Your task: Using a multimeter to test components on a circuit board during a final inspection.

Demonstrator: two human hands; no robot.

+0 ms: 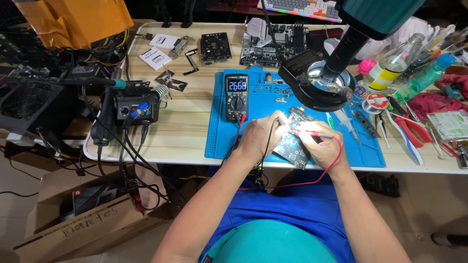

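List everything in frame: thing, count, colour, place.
circuit board: 1, dark, on the mat under both hands
red probe: 1, red, in right hand, tip on board
black probe lead: 1, black, runs from left hand
multimeter: 1, black, mat's left part, screen lit
work mat: 1, blue, table centre
magnifier lamp: 1, black, above board
soldering station: 1, black, table left
motherboard: 1, grey, table rear
pliers: 1, red handles, right
left hand: on board
right hand: holding red probe
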